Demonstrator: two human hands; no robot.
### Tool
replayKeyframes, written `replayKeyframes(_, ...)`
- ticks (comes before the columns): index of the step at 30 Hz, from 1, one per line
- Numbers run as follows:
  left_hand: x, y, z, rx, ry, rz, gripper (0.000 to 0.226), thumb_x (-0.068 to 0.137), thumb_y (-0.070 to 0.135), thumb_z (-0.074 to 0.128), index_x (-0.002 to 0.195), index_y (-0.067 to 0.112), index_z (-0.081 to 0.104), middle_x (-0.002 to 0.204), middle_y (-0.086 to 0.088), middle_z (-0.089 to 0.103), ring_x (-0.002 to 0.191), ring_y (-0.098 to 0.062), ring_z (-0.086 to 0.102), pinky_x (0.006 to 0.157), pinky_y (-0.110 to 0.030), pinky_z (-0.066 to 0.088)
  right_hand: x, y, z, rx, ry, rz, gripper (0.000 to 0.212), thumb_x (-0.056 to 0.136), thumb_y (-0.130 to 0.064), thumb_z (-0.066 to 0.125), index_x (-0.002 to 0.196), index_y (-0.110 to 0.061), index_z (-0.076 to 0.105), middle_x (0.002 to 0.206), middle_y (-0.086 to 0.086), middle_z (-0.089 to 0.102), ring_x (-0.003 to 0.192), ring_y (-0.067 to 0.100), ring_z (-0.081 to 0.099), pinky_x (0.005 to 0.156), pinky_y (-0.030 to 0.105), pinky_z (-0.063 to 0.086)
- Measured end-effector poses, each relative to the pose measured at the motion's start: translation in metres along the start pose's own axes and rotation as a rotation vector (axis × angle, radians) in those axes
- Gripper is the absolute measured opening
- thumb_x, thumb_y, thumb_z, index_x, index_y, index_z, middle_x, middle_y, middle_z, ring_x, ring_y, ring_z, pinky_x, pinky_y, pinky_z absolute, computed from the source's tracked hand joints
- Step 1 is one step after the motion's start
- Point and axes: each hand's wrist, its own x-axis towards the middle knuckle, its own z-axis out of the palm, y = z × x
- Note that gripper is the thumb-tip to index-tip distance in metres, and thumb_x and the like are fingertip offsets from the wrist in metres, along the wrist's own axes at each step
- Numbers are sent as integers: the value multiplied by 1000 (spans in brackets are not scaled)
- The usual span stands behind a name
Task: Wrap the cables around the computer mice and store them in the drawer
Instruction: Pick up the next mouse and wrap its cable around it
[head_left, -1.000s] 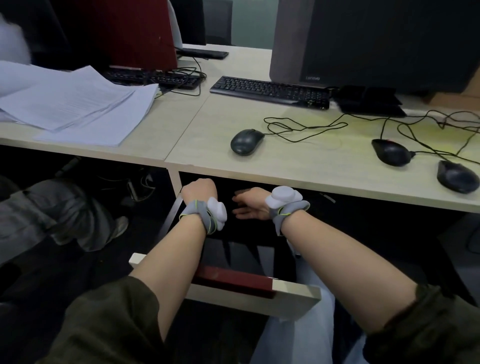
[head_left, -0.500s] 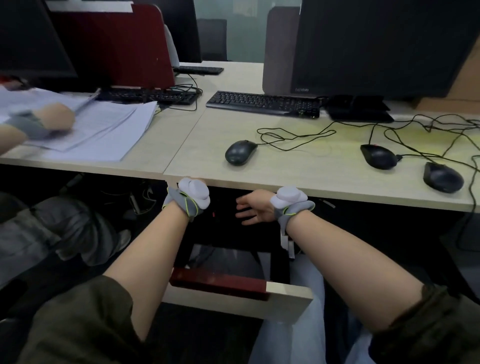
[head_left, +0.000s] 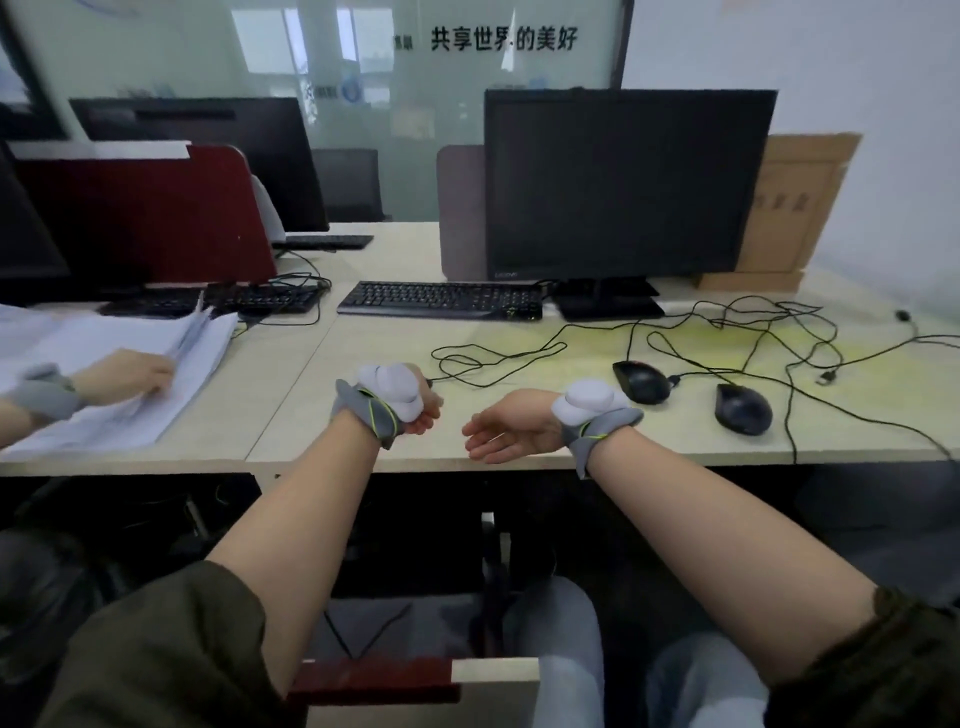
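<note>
My left hand is curled over the spot where a black cable ends; the leftmost mouse lies hidden beneath it. My right hand hovers just right of it, over the desk's front edge, fingers relaxed and holding nothing. Two more black mice sit to the right: one close to my right wrist, another farther right. Their cables sprawl tangled across the desk. The drawer stands pulled out below, between my forearms, with a red and white front.
A keyboard and a dark monitor stand behind the mice. At the left, another person's hand leafs through a stack of papers. A cardboard box leans at the back right.
Both my hands rose from under the desk edge onto the desktop. My left hand came down over the leftmost mouse. The camera tilted upward.
</note>
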Motion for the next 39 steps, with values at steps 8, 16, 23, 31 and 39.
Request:
replayKeyframes(8,-18,96,49,47,5,167,17,95,7,44,83,1,54,73,-10,52,53,-13,39,43,-17,39,-41,-1,-93,105,212,-45,32,95,-17,51,121,1,54,110,12,61,93,21,63,88,30,52)
replayKeyframes(16,26,141,121,89,-52,295,15,94,13,46,100,5,56,84,-9,57,65,-19,52,62,-27,47,-52,43,-180,170,576,-84,37,92,-9,50,126,7,50,127,19,59,99,25,62,93,34,49)
replayKeyframes(23,65,160,189,374,49,330,42,97,41,34,95,5,57,107,-15,56,116,-33,55,85,-31,39,-32,72,-217,-30,774,-87,32,92,-10,48,115,9,57,113,30,62,92,34,59,97,47,47)
replayKeyframes(31,89,175,219,350,179,273,54,96,44,31,123,3,53,130,-18,55,122,-33,47,100,-35,36,-12,74,-220,290,707,-41,17,95,-11,41,92,-3,56,68,12,52,55,21,47,56,32,40)
replayKeyframes(39,75,155,179,-587,98,392,51,92,19,55,138,5,38,127,-20,56,106,-26,56,82,-33,47,-17,57,-201,503,488,-283,32,94,-27,50,120,-9,56,104,9,59,90,21,59,76,29,47)
